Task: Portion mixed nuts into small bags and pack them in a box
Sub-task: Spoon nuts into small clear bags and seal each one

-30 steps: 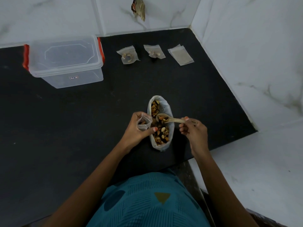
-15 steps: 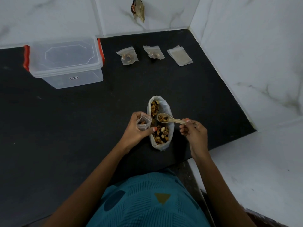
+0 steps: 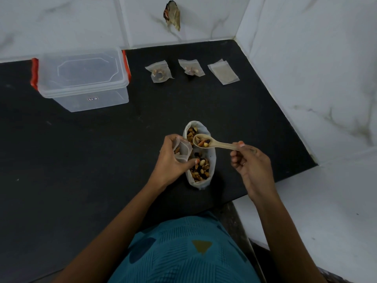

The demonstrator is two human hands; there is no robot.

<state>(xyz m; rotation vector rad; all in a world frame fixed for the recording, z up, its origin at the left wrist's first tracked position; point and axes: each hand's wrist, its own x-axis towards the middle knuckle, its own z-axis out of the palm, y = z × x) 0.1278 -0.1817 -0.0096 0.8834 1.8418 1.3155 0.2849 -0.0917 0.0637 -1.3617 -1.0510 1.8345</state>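
I'm portioning: R hand [image 3: 251, 160] pinching loaded spoon [image 3: 214, 142] over nut pouch [image 3: 212, 160], L hand [image 3: 167, 160] gripping small bag [image 3: 182, 150] beside it; next prob. needing tip-in.

Bare counter [image 3: 102, 150] — box [image 3: 83, 78] far left

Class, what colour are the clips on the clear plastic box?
Red-orange clips, seen best in the head view.

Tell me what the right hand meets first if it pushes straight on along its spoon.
From the right hand, probably the small bag that the left hand holds open, just beyond the bowl of the spoon; depth is unclear.
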